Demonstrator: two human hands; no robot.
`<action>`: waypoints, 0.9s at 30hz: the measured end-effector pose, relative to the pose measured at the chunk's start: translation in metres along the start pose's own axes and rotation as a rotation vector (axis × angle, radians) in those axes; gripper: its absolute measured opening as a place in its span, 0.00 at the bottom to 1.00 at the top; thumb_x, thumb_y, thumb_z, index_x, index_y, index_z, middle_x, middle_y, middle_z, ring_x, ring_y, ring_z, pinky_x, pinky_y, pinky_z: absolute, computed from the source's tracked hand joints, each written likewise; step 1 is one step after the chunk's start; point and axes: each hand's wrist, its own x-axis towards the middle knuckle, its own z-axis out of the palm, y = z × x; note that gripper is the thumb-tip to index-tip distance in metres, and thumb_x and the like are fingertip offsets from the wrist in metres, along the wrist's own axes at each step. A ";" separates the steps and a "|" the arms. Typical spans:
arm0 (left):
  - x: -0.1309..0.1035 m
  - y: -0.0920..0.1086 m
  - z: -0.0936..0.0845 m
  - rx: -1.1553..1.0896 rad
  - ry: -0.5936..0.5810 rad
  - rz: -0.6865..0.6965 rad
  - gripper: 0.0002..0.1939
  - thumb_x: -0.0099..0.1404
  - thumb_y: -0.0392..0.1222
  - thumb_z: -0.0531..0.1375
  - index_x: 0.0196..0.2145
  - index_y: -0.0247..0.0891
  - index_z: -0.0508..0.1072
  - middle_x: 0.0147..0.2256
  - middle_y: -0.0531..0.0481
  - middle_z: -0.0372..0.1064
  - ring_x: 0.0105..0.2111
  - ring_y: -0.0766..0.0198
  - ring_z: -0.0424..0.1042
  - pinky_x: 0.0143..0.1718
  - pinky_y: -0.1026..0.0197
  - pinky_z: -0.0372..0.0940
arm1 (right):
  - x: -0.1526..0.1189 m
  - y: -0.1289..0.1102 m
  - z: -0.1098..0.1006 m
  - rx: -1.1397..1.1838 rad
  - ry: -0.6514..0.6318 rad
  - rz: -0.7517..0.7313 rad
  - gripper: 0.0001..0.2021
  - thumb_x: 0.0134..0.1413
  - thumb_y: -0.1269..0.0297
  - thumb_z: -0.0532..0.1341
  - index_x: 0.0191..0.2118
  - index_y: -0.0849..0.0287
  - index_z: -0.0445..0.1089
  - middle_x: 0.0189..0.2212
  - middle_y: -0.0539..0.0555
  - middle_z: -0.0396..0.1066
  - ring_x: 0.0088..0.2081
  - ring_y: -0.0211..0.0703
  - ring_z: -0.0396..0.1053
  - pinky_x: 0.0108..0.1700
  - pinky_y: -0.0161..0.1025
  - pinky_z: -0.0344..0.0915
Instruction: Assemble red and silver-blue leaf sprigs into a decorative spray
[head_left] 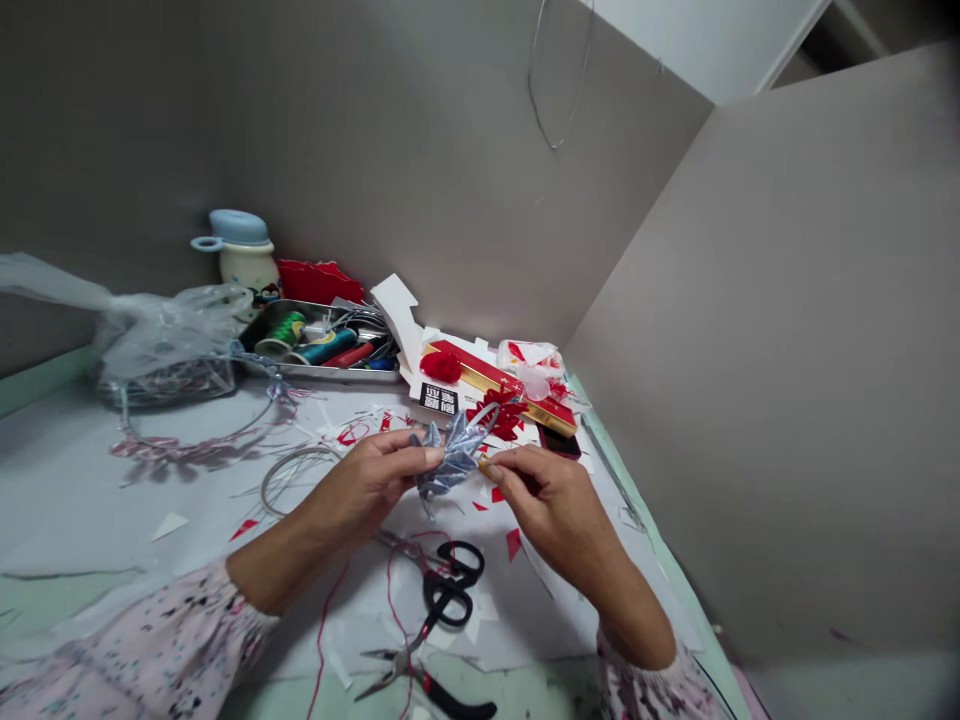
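Note:
A shiny silver-blue leaf-shaped piece (pixel 457 455) with pointed folds is pinched between the thumb and fingers of my left hand (pixel 375 468). Close to its right edge, the thumb and forefinger of my right hand (pixel 551 500) are pressed together. A tiny yellowish spot shows at those fingertips, too small to name. Just behind the leaf piece lies a red leaf-shaped piece (pixel 504 415). Below my hands are black-handled scissors (pixel 450 585), with pliers (pixel 405 662) lying open in front of them and red thread (pixel 391 580) trailing across.
A metal tray (pixel 330 374) holds thread spools and tools. A clear plastic bag (pixel 161 345), a lidded bottle (pixel 247 260) and a wire hoop (pixel 202 440) stand left. A red and gold box (pixel 487 375) lies behind my hands. Grey partitions (pixel 405 180) rise behind and right.

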 end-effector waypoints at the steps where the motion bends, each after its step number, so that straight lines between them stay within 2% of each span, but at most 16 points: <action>1: -0.001 -0.001 0.001 0.000 -0.011 -0.010 0.07 0.54 0.40 0.68 0.31 0.36 0.80 0.31 0.49 0.76 0.35 0.62 0.69 0.41 0.62 0.60 | 0.000 -0.001 0.000 0.018 -0.004 -0.009 0.08 0.58 0.73 0.59 0.36 0.58 0.76 0.32 0.50 0.76 0.34 0.37 0.71 0.38 0.34 0.64; 5: -0.002 -0.003 0.003 0.015 -0.046 -0.028 0.08 0.55 0.41 0.68 0.33 0.36 0.81 0.31 0.48 0.76 0.34 0.61 0.70 0.41 0.60 0.61 | 0.001 -0.005 0.001 0.053 -0.012 -0.024 0.08 0.58 0.73 0.59 0.36 0.57 0.76 0.30 0.49 0.74 0.32 0.36 0.69 0.36 0.34 0.63; 14: -0.003 -0.001 0.001 0.142 -0.064 -0.025 0.07 0.56 0.43 0.66 0.30 0.37 0.78 0.29 0.50 0.74 0.32 0.61 0.69 0.37 0.60 0.60 | 0.001 -0.006 -0.004 0.036 -0.006 -0.029 0.07 0.59 0.71 0.60 0.36 0.56 0.76 0.29 0.49 0.74 0.31 0.36 0.68 0.35 0.34 0.63; 20: -0.007 0.011 -0.001 0.520 0.015 0.114 0.10 0.59 0.47 0.64 0.27 0.38 0.75 0.28 0.53 0.70 0.30 0.62 0.67 0.34 0.61 0.59 | -0.002 -0.006 -0.016 -0.033 -0.059 -0.043 0.07 0.58 0.71 0.61 0.37 0.56 0.76 0.30 0.50 0.73 0.31 0.37 0.68 0.34 0.35 0.63; 24: -0.010 0.018 0.002 0.789 0.028 0.181 0.10 0.60 0.48 0.62 0.29 0.39 0.77 0.30 0.51 0.73 0.32 0.59 0.68 0.34 0.61 0.59 | -0.005 -0.010 -0.020 -0.092 -0.056 -0.078 0.07 0.59 0.71 0.60 0.38 0.55 0.75 0.31 0.51 0.71 0.32 0.38 0.67 0.34 0.36 0.63; 27: -0.011 0.019 0.006 0.951 0.023 0.193 0.10 0.60 0.47 0.60 0.28 0.39 0.77 0.27 0.53 0.72 0.28 0.61 0.65 0.30 0.62 0.57 | -0.008 -0.015 -0.020 -0.128 -0.063 -0.106 0.06 0.59 0.71 0.59 0.38 0.56 0.74 0.32 0.51 0.70 0.33 0.39 0.67 0.35 0.37 0.62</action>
